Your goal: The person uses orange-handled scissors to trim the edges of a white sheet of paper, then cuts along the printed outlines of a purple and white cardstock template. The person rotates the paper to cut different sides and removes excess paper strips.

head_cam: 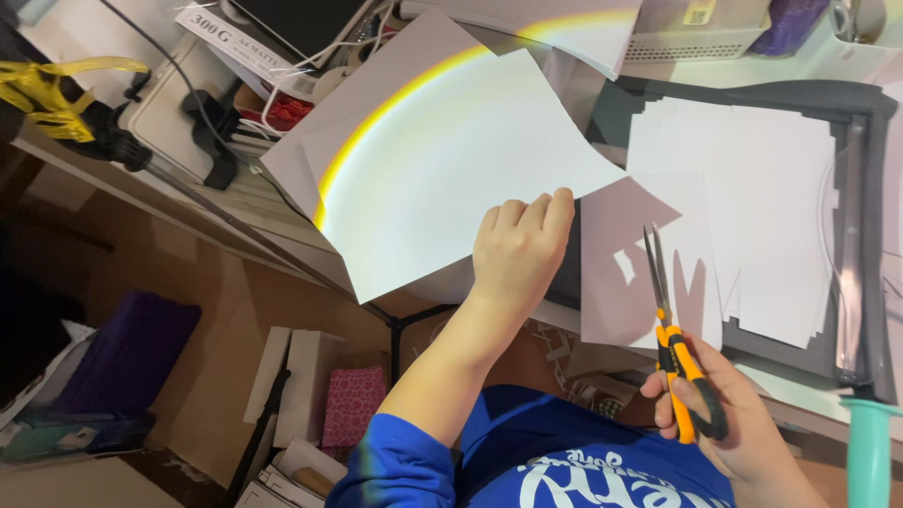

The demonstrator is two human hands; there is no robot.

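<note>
Looking down, we see a cluttered desk [235, 202] over a brown floor strewn with boxes. Our left hand [517, 249] pinches a white sheet [442, 179] at its near edge. Our right hand [729, 414] grips orange-handled scissors [673, 339], blades together (long axis pointing away from us), above cut paper [743, 216] on a dark mat [870, 122].

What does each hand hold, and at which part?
Left hand holds the white paper sheet at its lower right edge; right hand holds the scissors by the orange-black handles.
</note>
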